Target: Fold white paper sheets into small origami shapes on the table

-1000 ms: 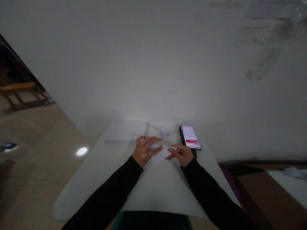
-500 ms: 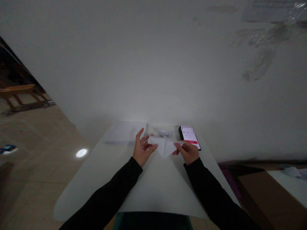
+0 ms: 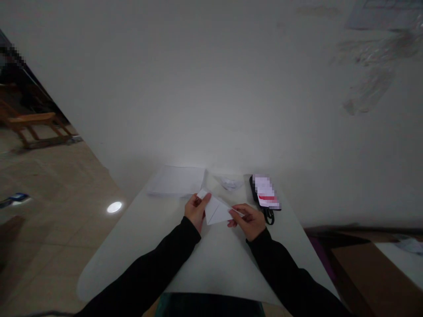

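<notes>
Our paper (image 3: pixel 218 212) has tilted since the last frame, its right end dropping and its point swinging leftward. We hold it over the table (image 3: pixel 211 268), left hand (image 3: pixel 195 211) and right hand (image 3: pixel 248 220) each pinching an end between thumb and fingers. We judge it light, easily creased, stiffer along folds; the folded corners seem our best hold.

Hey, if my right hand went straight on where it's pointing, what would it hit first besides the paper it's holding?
Beyond the folded white paper in its grip, your right hand would probably meet your left hand first, though depth is hard to judge from one view.
</notes>
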Demonstrator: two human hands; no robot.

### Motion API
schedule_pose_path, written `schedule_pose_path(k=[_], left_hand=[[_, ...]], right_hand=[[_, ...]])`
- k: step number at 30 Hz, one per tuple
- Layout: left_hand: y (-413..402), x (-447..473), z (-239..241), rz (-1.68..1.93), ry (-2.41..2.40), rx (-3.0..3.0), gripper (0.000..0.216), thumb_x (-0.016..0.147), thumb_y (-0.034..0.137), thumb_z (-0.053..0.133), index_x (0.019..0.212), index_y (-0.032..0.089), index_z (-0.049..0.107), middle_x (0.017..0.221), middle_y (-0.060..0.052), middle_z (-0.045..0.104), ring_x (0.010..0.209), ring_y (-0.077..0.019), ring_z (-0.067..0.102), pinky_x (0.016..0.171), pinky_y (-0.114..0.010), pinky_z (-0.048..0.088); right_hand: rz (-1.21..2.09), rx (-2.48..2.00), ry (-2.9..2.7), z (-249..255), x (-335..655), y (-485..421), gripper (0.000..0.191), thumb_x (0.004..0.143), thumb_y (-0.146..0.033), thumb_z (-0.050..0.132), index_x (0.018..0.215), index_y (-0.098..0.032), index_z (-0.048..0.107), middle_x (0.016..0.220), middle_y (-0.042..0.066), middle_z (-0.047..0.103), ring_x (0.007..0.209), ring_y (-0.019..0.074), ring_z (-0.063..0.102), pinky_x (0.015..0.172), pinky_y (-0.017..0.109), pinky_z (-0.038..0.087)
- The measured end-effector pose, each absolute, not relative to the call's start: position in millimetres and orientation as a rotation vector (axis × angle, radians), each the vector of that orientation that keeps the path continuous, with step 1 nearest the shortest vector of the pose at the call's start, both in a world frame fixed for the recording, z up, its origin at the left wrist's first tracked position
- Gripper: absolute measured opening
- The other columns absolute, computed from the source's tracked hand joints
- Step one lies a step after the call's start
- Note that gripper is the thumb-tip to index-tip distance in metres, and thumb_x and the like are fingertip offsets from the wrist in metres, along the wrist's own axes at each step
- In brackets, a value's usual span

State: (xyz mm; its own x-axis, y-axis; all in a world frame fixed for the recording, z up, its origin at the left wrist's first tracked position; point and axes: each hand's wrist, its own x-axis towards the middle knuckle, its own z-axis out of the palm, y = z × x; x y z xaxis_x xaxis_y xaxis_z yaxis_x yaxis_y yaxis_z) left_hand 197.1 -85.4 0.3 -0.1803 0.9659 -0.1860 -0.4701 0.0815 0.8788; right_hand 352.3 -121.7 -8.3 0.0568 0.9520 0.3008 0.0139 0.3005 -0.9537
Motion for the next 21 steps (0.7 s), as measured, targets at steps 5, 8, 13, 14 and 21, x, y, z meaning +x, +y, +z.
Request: schedule_pose_path(k=[5,8,13,14,21], left_hand=[[-87,195,1,1.455,1.062,0.663,0.038,0.054,0.036,0.076,0.073,0.017,0.049,0.056,0.008,0.049,0.045,-0.0055,0.046,0.041,-0.016,0.036],[-89,195,3,1.468,0.982,0.758,0.034,0.058,0.036,0.073,0.075,0.020,0.048,0.061,0.008,0.049,0.046,-0.0045,0.045,0.041,-0.014,0.034],[-88,193,1,1.460,0.986,0.817,0.034,0.062,0.035,0.070,0.090,0.019,0.058,0.077,0.002,0.056,0.060,-0.0075,0.052,0.049,-0.017,0.040],[-86,192,0,1.463,1.002,0.810,0.034,0.064,0.036,0.068,0.091,0.017,0.060,0.079,0.000,0.057,0.063,-0.0084,0.053,0.051,-0.017,0.041],[-72,182,-1,1.433,1.030,0.920,0.037,0.062,0.036,0.070,0.091,0.014,0.061,0.064,0.001,0.058,0.054,-0.0077,0.050,0.045,-0.018,0.038]], right_hand=[[0.982,-0.968,-1.261,-7,348,-123,0.023,0.070,-0.038,0.066,0.076,-0.016,0.059,0.049,0.000,0.063,0.039,0.0167,0.060,0.035,0.025,0.048],[0.980,-0.951,-1.239,-6,349,-122,0.023,0.070,-0.037,0.067,0.075,-0.016,0.059,0.049,0.001,0.064,0.039,0.0166,0.060,0.035,0.025,0.048],[0.963,-0.935,-1.228,-6,351,-121,0.021,0.070,-0.035,0.067,0.075,-0.016,0.058,0.050,0.001,0.064,0.039,0.0162,0.060,0.035,0.024,0.047],[0.964,-0.933,-1.225,-5,351,-121,0.021,0.070,-0.034,0.067,0.075,-0.016,0.058,0.050,0.001,0.064,0.039,0.0163,0.061,0.035,0.024,0.047],[0.978,-0.966,-1.208,-4,357,-118,0.022,0.069,-0.033,0.068,0.077,-0.014,0.060,0.049,0.001,0.064,0.038,0.0160,0.060,0.037,0.024,0.049]])
